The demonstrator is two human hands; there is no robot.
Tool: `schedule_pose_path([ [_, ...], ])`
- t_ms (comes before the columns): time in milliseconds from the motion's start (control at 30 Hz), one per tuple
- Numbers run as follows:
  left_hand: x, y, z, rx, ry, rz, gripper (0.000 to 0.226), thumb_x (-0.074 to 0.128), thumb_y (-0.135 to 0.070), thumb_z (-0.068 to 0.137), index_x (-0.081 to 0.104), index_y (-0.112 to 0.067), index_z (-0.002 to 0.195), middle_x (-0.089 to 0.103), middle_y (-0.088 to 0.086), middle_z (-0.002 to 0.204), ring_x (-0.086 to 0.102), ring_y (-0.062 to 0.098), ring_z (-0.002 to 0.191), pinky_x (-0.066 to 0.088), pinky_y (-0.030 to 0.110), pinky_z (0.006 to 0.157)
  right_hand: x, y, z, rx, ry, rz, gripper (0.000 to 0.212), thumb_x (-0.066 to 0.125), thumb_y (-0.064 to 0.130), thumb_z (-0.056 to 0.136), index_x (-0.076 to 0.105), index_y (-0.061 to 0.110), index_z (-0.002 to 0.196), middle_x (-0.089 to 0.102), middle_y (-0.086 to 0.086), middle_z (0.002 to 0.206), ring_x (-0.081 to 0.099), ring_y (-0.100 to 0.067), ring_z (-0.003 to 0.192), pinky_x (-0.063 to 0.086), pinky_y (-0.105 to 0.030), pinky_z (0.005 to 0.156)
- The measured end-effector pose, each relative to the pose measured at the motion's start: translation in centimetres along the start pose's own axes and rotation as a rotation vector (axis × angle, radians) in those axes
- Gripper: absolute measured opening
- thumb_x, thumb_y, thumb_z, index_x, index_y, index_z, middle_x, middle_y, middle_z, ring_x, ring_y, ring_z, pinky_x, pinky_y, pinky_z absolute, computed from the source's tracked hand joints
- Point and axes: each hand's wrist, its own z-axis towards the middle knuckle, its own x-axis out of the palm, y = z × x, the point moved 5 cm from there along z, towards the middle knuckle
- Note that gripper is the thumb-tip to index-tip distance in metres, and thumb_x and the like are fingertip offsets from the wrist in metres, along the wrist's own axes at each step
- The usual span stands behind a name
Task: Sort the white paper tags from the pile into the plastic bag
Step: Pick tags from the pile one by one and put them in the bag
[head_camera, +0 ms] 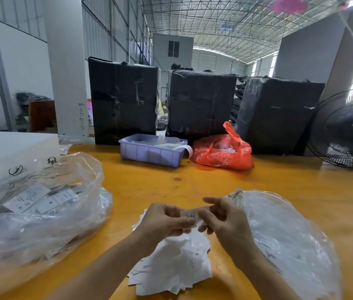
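where the frame's lower centre meets the yellow counter (193, 176), a loose pile of white paper tags (177, 269) lies spread flat, partly under the two forearms. just above it, the left hand (162, 219) and the right hand (225, 219) meet over the pile, both gripping one small printed tag (193, 213) held off the counter between them. the left fingers (182, 221) are curled tight, thumb pressed along the tag's near edge; the right fingers (210, 201) are bent more loosely, forefinger stretched over the tag's top and thumb beneath it.

at lower right, a clear plastic bag (283, 241) lies slumped on the counter, its near edge just behind the right hand; what it holds is too blurred to tell. at left of the frame, a second, bulkier clear bag (41, 213) sits well apart from the hands, with printed labels showing through its film, and a white box (9, 152) stands behind it.

further up the counter, a lilac plastic tray (149, 154) holds pale material, and a red plastic bag (223, 152) lies just beside it on the right. behind these stand three black wrapped parcels (201, 102) in a row, with a black fan (348, 128) at the right edge.
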Motion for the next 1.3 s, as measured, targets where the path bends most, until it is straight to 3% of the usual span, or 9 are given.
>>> schedule_pose_path([
  [133, 0.0, 0.4, 0.1, -0.008, -0.059, -0.154, 0.024, 0.079, 0.000, 0.066, 0.070, 0.007, 0.088, 0.071, 0.014, 0.072, 0.067, 0.018, 0.060, 0.051, 0.022, 0.056, -0.2, 0.1, -0.2, -0.046, -0.078, -0.007, 0.010, 0.071, 0.005, 0.081, 0.068, 0.014, 0.084, 0.071, -0.003, 0.068, 0.068, -0.018, 0.057, 0.052, -0.021, 0.051],
  [267, 0.3, 0.8, -0.1, 0.011, -0.106, -0.132, 0.009, 0.079, -0.004, 0.070, 0.073, -0.003, 0.076, 0.071, 0.013, 0.071, 0.064, 0.014, 0.056, 0.045, 0.021, 0.047, 1.0, -0.1, -0.6, -0.073, -0.030, -0.123, 0.025, 0.069, 0.008, 0.084, 0.072, 0.031, 0.075, 0.069, 0.004, 0.065, 0.063, -0.009, 0.059, 0.048, -0.019, 0.054],
  [400, -0.1, 1.4, -0.1, 0.003, -0.216, -0.216, 0.010, 0.075, -0.006, 0.076, 0.073, 0.000, 0.083, 0.071, 0.021, 0.083, 0.066, 0.027, 0.076, 0.049, 0.032, 0.066, 2.0, -0.6, -0.7, -0.003, 0.088, -0.215, 0.016, 0.065, 0.020, 0.088, 0.070, 0.032, 0.098, 0.057, 0.003, 0.093, 0.057, -0.001, 0.080, 0.049, -0.018, 0.068],
  [467, -0.1, 1.4, -0.2, -0.001, -0.254, -0.294, 0.015, 0.075, -0.006, 0.075, 0.070, 0.003, 0.087, 0.070, 0.016, 0.079, 0.065, 0.022, 0.070, 0.048, 0.027, 0.061, 2.7, -0.7, -1.0, 0.019, 0.159, -0.169, 0.029, 0.068, 0.021, 0.085, 0.061, 0.035, 0.110, 0.055, -0.001, 0.100, 0.060, -0.001, 0.078, 0.048, -0.015, 0.066],
  [667, 0.4, 1.0, -0.5, -0.024, -0.237, -0.458, 0.031, 0.077, -0.018, 0.059, 0.066, 0.001, 0.081, 0.069, 0.010, 0.066, 0.066, 0.022, 0.060, 0.055, 0.030, 0.056, 2.9, -0.5, -1.1, -0.022, 0.067, -0.030, 0.039, 0.070, 0.003, 0.081, 0.068, 0.037, 0.098, 0.066, -0.008, 0.095, 0.067, -0.020, 0.081, 0.056, -0.033, 0.077],
  [800, 0.2, 0.4, -0.5, -0.069, -0.151, -0.244, 0.031, 0.076, -0.025, 0.074, 0.068, 0.001, 0.089, 0.071, 0.009, 0.072, 0.067, 0.017, 0.061, 0.050, 0.023, 0.050, 1.9, -0.8, -0.8, 0.029, -0.018, 0.078, 0.024, 0.066, 0.001, 0.084, 0.072, 0.018, 0.099, 0.073, -0.001, 0.085, 0.069, -0.013, 0.077, 0.055, -0.022, 0.068],
  [900, -0.4, 0.1, -0.2, -0.063, -0.107, -0.038, 0.023, 0.073, -0.022, 0.080, 0.070, -0.002, 0.091, 0.071, 0.004, 0.071, 0.066, 0.009, 0.059, 0.049, 0.019, 0.051, 1.5, -1.0, -0.6, 0.025, -0.045, 0.045, 0.020, 0.068, 0.004, 0.083, 0.071, 0.020, 0.094, 0.074, 0.001, 0.077, 0.068, -0.009, 0.069, 0.053, -0.019, 0.063],
  [1067, -0.7, 0.1, -0.2, -0.043, -0.058, 0.089, 0.015, 0.073, -0.015, 0.081, 0.072, -0.002, 0.087, 0.070, 0.012, 0.080, 0.063, 0.020, 0.068, 0.048, 0.029, 0.064, 1.7, -0.8, -0.6, -0.027, 0.012, -0.061, 0.024, 0.068, 0.005, 0.084, 0.073, 0.028, 0.083, 0.073, 0.005, 0.073, 0.066, -0.011, 0.066, 0.054, -0.020, 0.063],
  [1300, -2.4, -1.4, 0.0, 0.044, -0.087, 0.231, 0.009, 0.077, -0.014, 0.078, 0.069, -0.010, 0.074, 0.061, -0.003, 0.052, 0.051, -0.002, 0.038, 0.035, 0.011, 0.038, 3.0, -0.2, -0.2, -0.048, 0.082, -0.049, 0.033, 0.062, -0.001, 0.086, 0.073, 0.030, 0.081, 0.074, 0.005, 0.072, 0.067, -0.008, 0.063, 0.053, -0.016, 0.060],
])
